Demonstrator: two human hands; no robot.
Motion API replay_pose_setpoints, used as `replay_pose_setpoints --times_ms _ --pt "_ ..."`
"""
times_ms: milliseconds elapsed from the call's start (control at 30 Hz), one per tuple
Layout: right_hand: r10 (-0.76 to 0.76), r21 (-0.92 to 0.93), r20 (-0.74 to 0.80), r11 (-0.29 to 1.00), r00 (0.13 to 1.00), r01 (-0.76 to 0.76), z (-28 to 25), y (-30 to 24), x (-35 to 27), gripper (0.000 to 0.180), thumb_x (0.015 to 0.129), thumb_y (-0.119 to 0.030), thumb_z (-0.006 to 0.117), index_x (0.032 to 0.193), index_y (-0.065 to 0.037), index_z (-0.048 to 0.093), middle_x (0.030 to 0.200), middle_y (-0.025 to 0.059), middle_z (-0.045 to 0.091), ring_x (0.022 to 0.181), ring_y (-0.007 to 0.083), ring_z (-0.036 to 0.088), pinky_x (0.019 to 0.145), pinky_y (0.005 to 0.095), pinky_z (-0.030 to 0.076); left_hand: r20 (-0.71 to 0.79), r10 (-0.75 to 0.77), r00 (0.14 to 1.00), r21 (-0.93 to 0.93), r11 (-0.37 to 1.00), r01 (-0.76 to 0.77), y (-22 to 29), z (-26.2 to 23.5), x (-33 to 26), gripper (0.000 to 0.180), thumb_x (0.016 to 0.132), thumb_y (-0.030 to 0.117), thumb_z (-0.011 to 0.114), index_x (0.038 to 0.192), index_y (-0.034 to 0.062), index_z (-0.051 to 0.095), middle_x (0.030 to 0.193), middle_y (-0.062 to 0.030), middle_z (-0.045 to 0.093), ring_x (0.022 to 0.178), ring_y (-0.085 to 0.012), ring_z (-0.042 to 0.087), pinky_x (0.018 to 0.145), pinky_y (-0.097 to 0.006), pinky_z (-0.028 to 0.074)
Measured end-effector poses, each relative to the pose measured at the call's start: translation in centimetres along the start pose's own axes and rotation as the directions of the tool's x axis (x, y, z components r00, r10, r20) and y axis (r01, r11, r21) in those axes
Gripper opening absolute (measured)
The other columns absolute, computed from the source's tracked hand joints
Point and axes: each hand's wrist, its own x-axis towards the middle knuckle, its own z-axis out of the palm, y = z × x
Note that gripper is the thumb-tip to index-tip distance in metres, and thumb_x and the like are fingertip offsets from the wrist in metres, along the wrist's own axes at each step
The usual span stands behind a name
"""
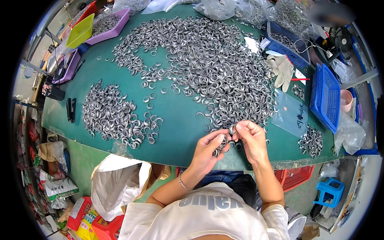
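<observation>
My left hand [209, 150] is closed around several small silver metal rings [219, 149] near the front edge of the green table [176, 128]. My right hand [251, 138] pinches one metal ring [232, 129] between thumb and fingertips, close to the left hand. Just beyond both hands a very large heap of the same rings [208, 64] spreads across the table. A smaller pile of rings [110, 114] lies to the left, and a little pile [312, 141] lies at the right.
A blue basket [326, 96], work gloves [282, 70] and a clear plastic bag [294, 114] lie to the right. Purple trays [108, 25] and a yellow-green tray [80, 31] sit far left. A white sack [116, 184] and a red basket [294, 177] stand below the table edge.
</observation>
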Motion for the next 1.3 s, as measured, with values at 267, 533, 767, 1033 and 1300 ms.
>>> replay_pose_setpoints --times_ms 267,533,767,1033,1300 --pt "-0.596 -0.679 0.450 0.256 0.665 0.688 1.8 -0.7 -1.4 0.013 0.070 0.002 0.070 0.082 0.000 0.065 0.082 0.0078 0.062 0.076 0.0249 0.056 0.070 0.0324 0.045 0.029 0.016 0.999 -0.067 0.998 -0.014 -0.4 -0.4 0.0 0.031 0.092 0.019 0.056 0.115 -0.0013 0.056 0.089 -0.0065 0.061 0.071 -0.0113 0.057 0.046 -0.020 0.041" --pt "-0.637 -0.837 0.260 0.226 0.726 0.498 -1.1 -2.5 4.4 0.013 0.076 0.000 0.064 0.089 0.000 0.066 0.090 0.0114 0.062 0.086 0.0264 0.056 0.077 0.0360 0.044 0.101 0.009 0.995 -0.067 0.998 -0.002 0.0 -0.5 0.0 0.024 0.089 0.019 0.059 0.108 0.0049 0.058 0.093 -0.0085 0.060 0.073 -0.0141 0.057 0.049 -0.017 0.041" --pt "-0.619 -0.913 0.336 -0.029 0.710 0.408 -1.7 -2.2 7.2 0.008 0.076 0.001 0.063 0.084 -0.001 0.062 0.087 0.0093 0.058 0.080 0.0260 0.052 0.070 0.0339 0.042 0.083 0.008 0.997 -0.080 0.997 -0.001 -0.3 -0.6 -0.3 0.021 0.088 0.016 0.060 0.106 0.0060 0.058 0.096 -0.0104 0.060 0.075 -0.0155 0.057 0.047 -0.017 0.040" --pt "-0.053 0.100 0.150 0.994 0.987 0.038 -2.0 -0.5 0.9 0.011 0.089 -0.009 0.056 0.097 -0.001 0.057 0.089 0.0072 0.063 0.080 0.0128 0.058 0.076 0.0266 0.043 0.055 -0.044 0.998 -0.108 0.993 0.049 -0.7 -0.7 0.2 0.023 0.088 0.015 0.060 0.109 0.0051 0.058 0.095 -0.0098 0.060 0.074 -0.0148 0.056 0.048 -0.018 0.041" --pt "-0.014 0.106 0.188 0.994 0.982 -0.006 -1.6 -0.4 -0.9 0.010 0.089 -0.007 0.055 0.098 -0.001 0.058 0.092 0.0086 0.064 0.083 0.0134 0.057 0.079 0.0279 0.044 0.014 -0.057 0.998 -0.063 0.996 0.058 -0.8 0.0 0.0 0.027 0.089 0.015 0.060 0.113 0.0039 0.056 0.096 -0.0087 0.063 0.075 -0.0137 0.058 0.051 -0.019 0.043"
